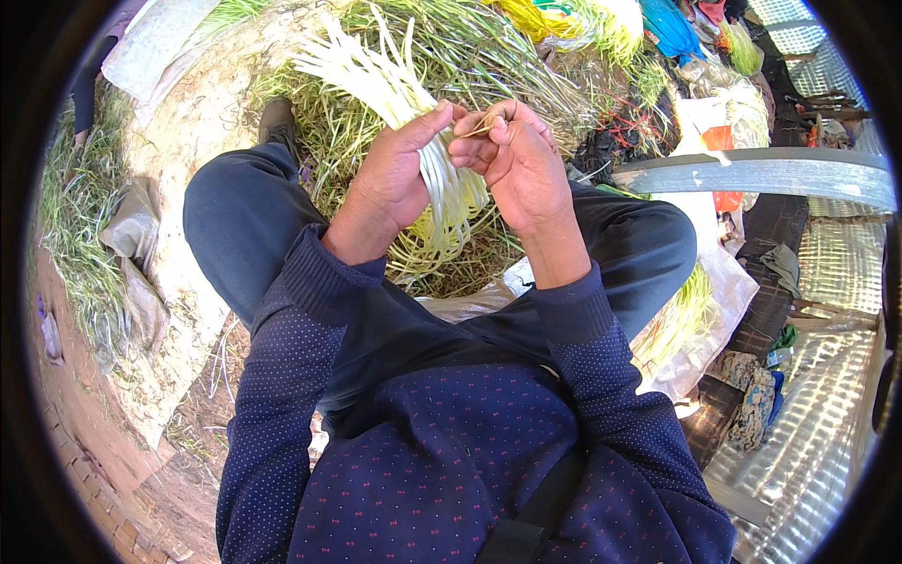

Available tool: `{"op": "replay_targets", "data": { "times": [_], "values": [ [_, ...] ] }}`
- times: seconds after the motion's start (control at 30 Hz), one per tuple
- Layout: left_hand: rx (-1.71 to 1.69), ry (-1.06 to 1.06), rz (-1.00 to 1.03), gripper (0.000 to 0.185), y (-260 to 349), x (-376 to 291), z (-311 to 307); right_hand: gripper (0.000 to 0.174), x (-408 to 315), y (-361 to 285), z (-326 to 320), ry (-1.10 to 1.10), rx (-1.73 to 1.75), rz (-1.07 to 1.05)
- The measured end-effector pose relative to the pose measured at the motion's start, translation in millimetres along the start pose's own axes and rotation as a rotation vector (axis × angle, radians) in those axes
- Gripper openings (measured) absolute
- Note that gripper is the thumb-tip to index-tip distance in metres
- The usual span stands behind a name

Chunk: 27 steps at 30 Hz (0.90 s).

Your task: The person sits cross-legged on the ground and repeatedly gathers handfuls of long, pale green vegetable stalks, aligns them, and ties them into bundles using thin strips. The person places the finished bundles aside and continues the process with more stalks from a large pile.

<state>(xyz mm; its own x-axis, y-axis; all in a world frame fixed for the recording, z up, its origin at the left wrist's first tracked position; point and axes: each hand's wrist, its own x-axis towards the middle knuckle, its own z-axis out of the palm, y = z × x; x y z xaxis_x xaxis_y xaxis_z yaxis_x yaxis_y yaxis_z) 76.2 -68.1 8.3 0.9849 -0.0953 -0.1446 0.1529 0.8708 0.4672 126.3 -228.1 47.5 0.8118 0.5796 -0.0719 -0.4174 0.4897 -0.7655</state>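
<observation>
A bundle of long pale stalks, perhaps garlic chives (pixel 394 92), slants between my hands, its white ends fanned to the upper left and its yellowish ends curving down over my lap. My left hand (pixel 398 166) is closed round the bundle, thumb across the top. My right hand (pixel 518 155) pinches a thin tan strand (pixel 483 128), possibly a rubber band or dry stem, between thumb and fingers beside the bundle. Where the strand's far end lies cannot be told. Loose green and dry stalks (pixel 458 42) lie heaped beyond my hands.
A grey bar (pixel 761 173) crosses at the right, above plastic sheets and more pale stalks (pixel 683 317). Blue (pixel 666 28) and yellow bags (pixel 535 20) lie at the top right. On the left are a pale sheet (pixel 183 211), a grass heap (pixel 77 225) and another person's leg (pixel 90 77).
</observation>
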Motion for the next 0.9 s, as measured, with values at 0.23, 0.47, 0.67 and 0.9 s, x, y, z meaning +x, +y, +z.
{"op": "replay_targets", "data": {
  "times": [0.23, 0.47, 0.67, 0.9],
  "values": [
    [0.02, 0.014, -0.011, 0.03, 0.6, -0.9, 4.6, 0.01, -0.6, -12.9, -6.5, -0.057, 0.069, -0.015],
    [-0.015, -0.005, -0.02, 0.033, -0.1, -1.4, 6.8, 0.011, -14.3, -25.0, -7.2, -0.102, -0.003, 0.004],
    [-0.052, 0.043, 0.001, 0.034, 1.6, 1.3, 0.4, 0.011, -32.1, -37.7, -7.6, -0.079, -0.019, 0.021],
    [0.054, 0.184, -0.033, 0.029, -8.2, 0.9, -0.6, 0.009, -41.0, -49.4, -2.1, -0.114, -0.009, 0.004]
  ]
}}
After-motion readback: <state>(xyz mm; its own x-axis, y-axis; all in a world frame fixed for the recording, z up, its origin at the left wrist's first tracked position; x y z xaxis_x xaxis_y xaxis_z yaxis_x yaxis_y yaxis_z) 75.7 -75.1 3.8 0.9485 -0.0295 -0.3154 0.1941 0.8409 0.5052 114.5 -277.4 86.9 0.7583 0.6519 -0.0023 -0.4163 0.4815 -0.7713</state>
